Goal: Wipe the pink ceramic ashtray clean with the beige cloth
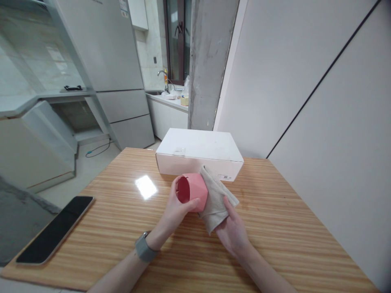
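A pink faceted pot (198, 188) is held tilted above the table, its round opening turned to the left. My left hand (177, 205) is closed around its near left side, thumb on the front and fingers behind. A folded grey cloth (214, 199) lies against the pot's right side. My right hand (233, 230) grips this cloth from the lower right, thumb on top; its other fingers are partly hidden under the fabric.
Behind the hands, a white closed box (200, 146) stands on the wooden table (122, 228). At the table's left edge lies a black flat device (56, 230). Farther back are a fridge (100, 44), a sink counter and a pillar; a white wall borders the right.
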`<state>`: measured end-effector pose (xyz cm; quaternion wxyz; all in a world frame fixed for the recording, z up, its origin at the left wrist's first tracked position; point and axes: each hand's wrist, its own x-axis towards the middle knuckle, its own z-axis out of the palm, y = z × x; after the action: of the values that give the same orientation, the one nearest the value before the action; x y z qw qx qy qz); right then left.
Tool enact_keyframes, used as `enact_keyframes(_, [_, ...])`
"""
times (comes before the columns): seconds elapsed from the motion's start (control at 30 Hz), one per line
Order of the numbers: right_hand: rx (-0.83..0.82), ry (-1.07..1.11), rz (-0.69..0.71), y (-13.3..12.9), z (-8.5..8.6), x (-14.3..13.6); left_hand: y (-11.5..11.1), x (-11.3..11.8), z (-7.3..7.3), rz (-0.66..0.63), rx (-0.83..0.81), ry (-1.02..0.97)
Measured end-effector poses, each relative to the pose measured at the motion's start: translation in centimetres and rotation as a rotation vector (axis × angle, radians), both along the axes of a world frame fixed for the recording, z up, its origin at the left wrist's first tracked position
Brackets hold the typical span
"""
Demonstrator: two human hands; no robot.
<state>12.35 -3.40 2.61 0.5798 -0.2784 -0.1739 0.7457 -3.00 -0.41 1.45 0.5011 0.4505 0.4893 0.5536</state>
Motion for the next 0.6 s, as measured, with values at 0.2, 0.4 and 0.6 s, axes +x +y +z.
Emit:
enact_keyframes(0.2, [-0.015,0.005,0.007,0.3,0.2,0.2,-0.2,-0.2,0.0,0.038,0.102,0.146])
enact_keyframes(0.4, [-0.021,0.007,0.033,0.7,0.1,0.4,0.0,-0.4,0.0,0.084,0.206,0.273])
enact_keyframes(0.6, [-0.063,0.075,-0.009,1.9,-0.4,1.0,-0.3,-0.4,0.9,0.161,0.324,0.524])
